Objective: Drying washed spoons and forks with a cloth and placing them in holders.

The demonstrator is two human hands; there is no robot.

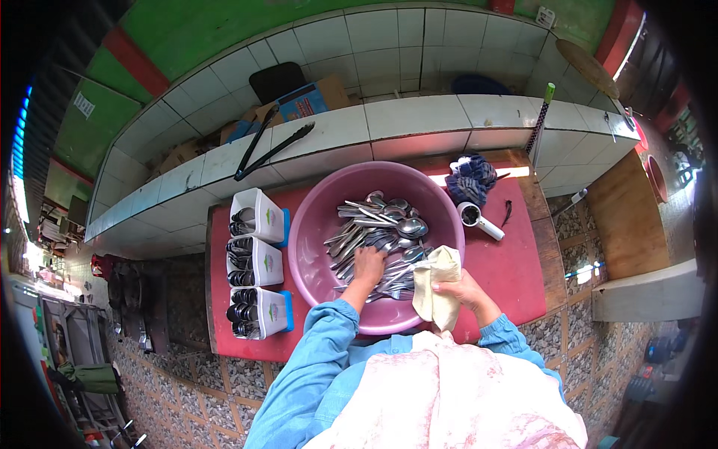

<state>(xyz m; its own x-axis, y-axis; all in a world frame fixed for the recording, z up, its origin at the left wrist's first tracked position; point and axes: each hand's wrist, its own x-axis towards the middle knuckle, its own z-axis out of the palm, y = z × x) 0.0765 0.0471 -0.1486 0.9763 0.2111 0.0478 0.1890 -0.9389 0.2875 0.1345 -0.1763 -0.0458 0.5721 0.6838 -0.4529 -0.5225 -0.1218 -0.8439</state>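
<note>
A large pink plastic basin (305, 264) holds a heap of metal spoons and forks (387, 224). My left hand (369, 265) reaches into it, its fingers down on the cutlery; whether they grip a piece is hidden. At the basin's right front rim, my right hand (468, 292) is closed on a cream cloth (440, 275). The folds hide anything that may be inside the cloth. Left of the basin stand three white plastic containers, the back one (269, 216), the middle one (269, 264) and the front one (273, 314), with spoons and forks in them.
Basin and containers rest on a red-topped table (516, 258). A dark checked cloth (472, 178) and a white handheld device (482, 221) lie at right. Black tongs (272, 147) lean on the tiled ledge (418, 115) behind. A green-capped stick (541, 120) stands at the back right.
</note>
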